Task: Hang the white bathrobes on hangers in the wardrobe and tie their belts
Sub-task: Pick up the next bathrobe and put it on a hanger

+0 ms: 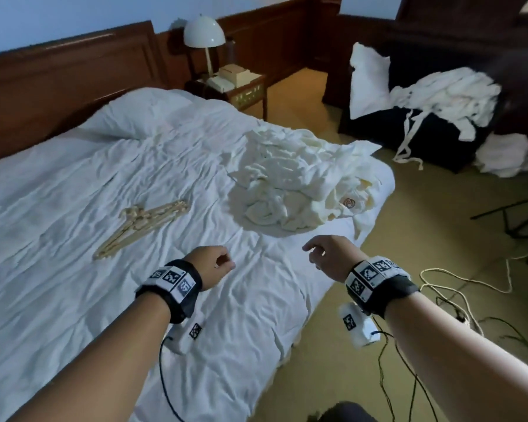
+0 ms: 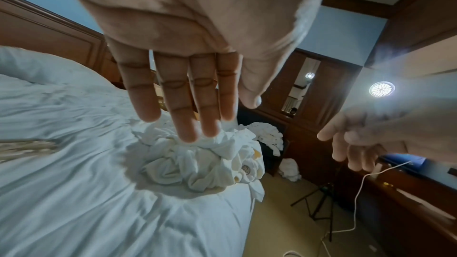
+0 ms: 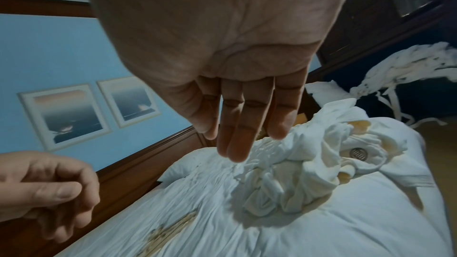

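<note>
Reaching over the bed (image 1: 73, 184), I have both hands out in front of me and neither one has hold of anything. My left hand (image 1: 209, 264) hangs over the sheet with its fingers loosely extended; the left wrist view shows them fairly straight, with only air under them. My right hand (image 1: 333, 257) is just to the right of it, fingers relaxed and pointing down, its grip slack and empty as well.

The nearest bathrobe (image 1: 299, 184) lies in a crumpled heap on the far right part of the bed, close to the edge, just beyond my right hand and not yet touched. A pile of wooden hangers (image 1: 141, 226) lies flat on the sheet to the left, near my left hand but apart from it. More white robes (image 1: 445, 99) with trailing belts are draped over a dark armchair (image 1: 378, 129) at the far right. I cannot see the wardrobe clearly from here.

I judge this to be the very start of the job: the approach to pick up the first robe. Next I would need to find the collar or shoulders in that heap, lift and shake it open, then bring a hanger across. The folds hide the collar, so a blind grab may catch a sleeve or the belt.
</note>
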